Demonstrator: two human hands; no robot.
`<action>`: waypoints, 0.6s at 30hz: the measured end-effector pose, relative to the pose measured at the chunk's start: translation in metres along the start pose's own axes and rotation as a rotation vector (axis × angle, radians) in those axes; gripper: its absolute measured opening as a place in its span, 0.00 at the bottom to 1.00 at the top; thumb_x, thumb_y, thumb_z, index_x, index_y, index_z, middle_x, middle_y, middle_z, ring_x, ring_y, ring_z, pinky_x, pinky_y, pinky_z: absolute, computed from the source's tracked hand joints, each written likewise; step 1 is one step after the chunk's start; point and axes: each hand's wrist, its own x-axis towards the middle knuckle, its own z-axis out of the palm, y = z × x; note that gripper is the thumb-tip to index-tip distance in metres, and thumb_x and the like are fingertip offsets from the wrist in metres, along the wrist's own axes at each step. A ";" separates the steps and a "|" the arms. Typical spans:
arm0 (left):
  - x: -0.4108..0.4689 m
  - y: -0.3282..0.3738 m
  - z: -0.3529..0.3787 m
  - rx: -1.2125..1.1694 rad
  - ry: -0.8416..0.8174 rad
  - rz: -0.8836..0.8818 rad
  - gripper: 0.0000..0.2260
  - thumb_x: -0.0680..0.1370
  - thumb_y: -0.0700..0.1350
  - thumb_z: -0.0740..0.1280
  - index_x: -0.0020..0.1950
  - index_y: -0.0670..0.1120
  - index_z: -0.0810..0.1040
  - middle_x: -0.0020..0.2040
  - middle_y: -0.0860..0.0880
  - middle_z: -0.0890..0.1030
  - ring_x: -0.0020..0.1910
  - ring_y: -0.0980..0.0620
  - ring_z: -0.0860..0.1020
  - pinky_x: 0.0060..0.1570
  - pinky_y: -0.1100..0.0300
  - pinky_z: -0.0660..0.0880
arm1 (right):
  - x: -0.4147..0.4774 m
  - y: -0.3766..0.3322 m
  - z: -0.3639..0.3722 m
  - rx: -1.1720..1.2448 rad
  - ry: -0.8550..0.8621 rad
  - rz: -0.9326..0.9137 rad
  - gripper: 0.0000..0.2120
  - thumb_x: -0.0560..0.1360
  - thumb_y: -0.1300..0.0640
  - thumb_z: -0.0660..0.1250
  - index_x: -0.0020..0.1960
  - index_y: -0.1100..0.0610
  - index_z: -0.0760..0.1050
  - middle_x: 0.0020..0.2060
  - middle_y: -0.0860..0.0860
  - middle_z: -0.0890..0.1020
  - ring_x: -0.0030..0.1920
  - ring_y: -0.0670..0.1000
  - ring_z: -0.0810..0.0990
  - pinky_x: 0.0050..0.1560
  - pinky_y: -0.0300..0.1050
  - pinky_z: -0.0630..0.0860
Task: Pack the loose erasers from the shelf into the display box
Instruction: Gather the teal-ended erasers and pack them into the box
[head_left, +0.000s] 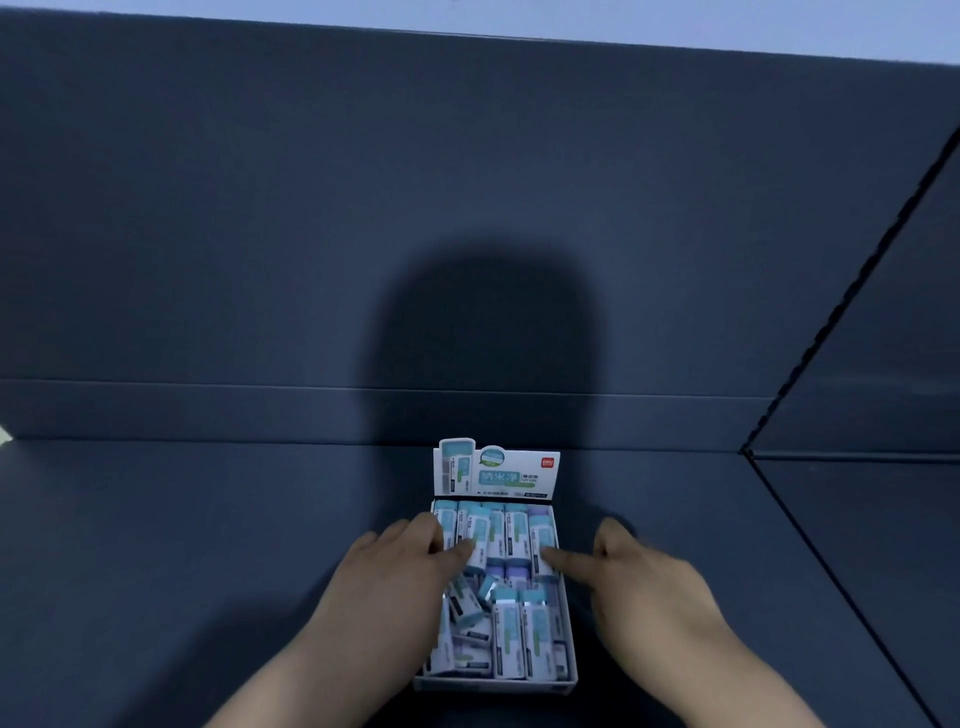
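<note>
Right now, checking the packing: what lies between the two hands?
Head view: the display box, packed with erasers, lies between the left hand and right hand.
</note>
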 end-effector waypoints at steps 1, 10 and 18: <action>-0.001 -0.001 0.000 -0.001 -0.009 -0.007 0.36 0.41 0.39 0.74 0.50 0.55 0.83 0.32 0.56 0.71 0.27 0.55 0.72 0.26 0.64 0.57 | 0.004 0.000 0.001 -0.006 0.000 0.016 0.29 0.77 0.61 0.53 0.71 0.35 0.54 0.48 0.49 0.63 0.50 0.52 0.70 0.43 0.43 0.65; -0.004 0.005 -0.011 -0.037 -0.056 -0.044 0.37 0.45 0.39 0.75 0.54 0.56 0.82 0.35 0.56 0.72 0.30 0.56 0.74 0.30 0.64 0.58 | 0.007 0.004 0.005 0.117 0.062 -0.026 0.24 0.78 0.51 0.54 0.71 0.36 0.54 0.54 0.45 0.67 0.52 0.48 0.73 0.46 0.40 0.70; -0.006 0.007 -0.006 -0.072 0.102 -0.029 0.35 0.66 0.37 0.67 0.72 0.55 0.65 0.51 0.52 0.70 0.50 0.52 0.73 0.44 0.61 0.60 | -0.018 -0.005 -0.011 0.059 -0.025 -0.169 0.30 0.68 0.36 0.64 0.68 0.38 0.61 0.50 0.39 0.64 0.50 0.42 0.70 0.42 0.35 0.62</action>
